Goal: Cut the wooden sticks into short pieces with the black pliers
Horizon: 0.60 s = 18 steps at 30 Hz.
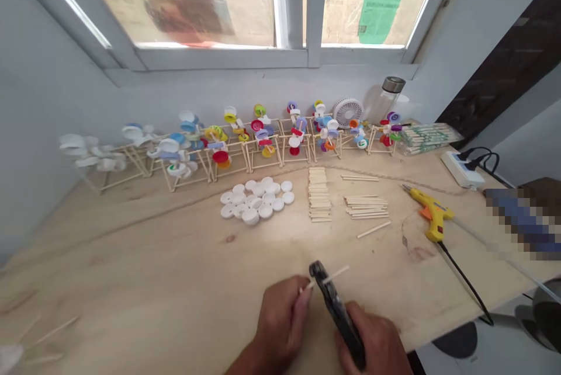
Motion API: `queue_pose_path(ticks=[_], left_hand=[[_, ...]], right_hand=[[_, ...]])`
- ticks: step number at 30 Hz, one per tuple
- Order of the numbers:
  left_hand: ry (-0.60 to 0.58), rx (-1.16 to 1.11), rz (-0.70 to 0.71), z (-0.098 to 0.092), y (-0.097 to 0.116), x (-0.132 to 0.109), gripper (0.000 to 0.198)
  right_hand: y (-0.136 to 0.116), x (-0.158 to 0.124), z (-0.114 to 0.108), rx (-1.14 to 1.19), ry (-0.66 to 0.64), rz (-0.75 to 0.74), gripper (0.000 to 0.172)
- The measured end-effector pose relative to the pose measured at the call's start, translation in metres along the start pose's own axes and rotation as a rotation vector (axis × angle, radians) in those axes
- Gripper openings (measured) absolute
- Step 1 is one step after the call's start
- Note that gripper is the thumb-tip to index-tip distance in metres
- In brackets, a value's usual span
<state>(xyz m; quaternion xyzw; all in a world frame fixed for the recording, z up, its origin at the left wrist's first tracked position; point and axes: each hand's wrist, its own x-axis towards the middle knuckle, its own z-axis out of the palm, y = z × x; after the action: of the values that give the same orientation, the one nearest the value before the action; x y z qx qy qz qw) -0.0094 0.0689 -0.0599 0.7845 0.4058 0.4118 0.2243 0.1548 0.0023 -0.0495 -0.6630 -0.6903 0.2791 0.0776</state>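
Observation:
My left hand (283, 319) pinches one end of a thin wooden stick (337, 274) near the table's front edge. In my right hand (374, 343) is a black cutting tool (335, 305), its head across the stick just right of my left fingertips. The stick's far end pokes out past the tool to the right. Beyond my hands lie a neat stack of short sticks (319, 197), a looser bundle of longer sticks (367, 207) and a cluster of white bottle caps (258, 200).
Several stick frames with coloured caps (265, 141) line the wall. A yellow glue gun (433, 211) with a black cord lies at the right, near a power strip (462, 169), a bag of sticks (427, 136), a small fan (347, 113) and a glass bottle (385, 100).

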Motion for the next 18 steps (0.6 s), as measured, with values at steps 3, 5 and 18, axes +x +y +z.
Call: queue_pose_path(ticks=[3,5,18], left_hand=[[0.051,-0.041,-0.148,-0.004,0.005,0.004,0.020],[0.099,-0.109,-0.230,-0.004,0.006,0.005,0.021],[-0.200,-0.866,-0.690,-0.011,-0.001,0.026,0.024]], right_hand=[[-0.007,-0.003,-0.010,0.101,0.028,0.015,0.002],[-0.012,-0.006,-0.020,0.177,-0.007,0.028,0.006],[-0.015,-0.021,-0.036,0.247,-0.106,-0.053,0.011]])
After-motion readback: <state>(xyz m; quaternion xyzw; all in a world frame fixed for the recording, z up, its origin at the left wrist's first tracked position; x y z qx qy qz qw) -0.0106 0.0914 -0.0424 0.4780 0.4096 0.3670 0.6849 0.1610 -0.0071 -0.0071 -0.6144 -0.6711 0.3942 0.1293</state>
